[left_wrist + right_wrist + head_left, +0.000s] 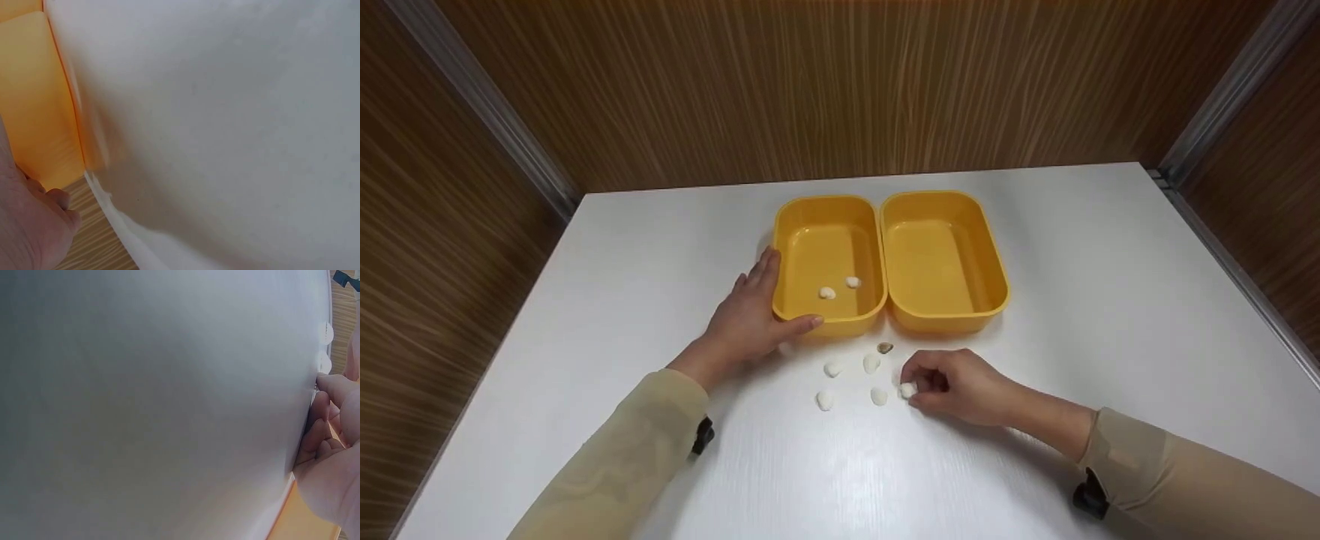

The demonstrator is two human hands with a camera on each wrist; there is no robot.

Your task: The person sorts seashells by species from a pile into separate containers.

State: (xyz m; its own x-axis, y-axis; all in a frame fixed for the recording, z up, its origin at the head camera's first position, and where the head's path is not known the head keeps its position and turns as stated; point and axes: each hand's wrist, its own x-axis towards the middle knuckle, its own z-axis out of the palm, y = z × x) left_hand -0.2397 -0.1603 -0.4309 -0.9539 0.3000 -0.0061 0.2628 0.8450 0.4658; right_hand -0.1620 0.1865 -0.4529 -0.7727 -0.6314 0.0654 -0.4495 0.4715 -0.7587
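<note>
2 white pieces (827, 293) inside the left yellow box (831, 244), head view only

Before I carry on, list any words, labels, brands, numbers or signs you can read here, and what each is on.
None: no readable text in any view.
Left yellow container and right yellow container: no marking visible.
White tabletop: no marking visible.
Small white pieces: too small to tell.
Black items at the cuffs: too small and dark to tell.
</note>
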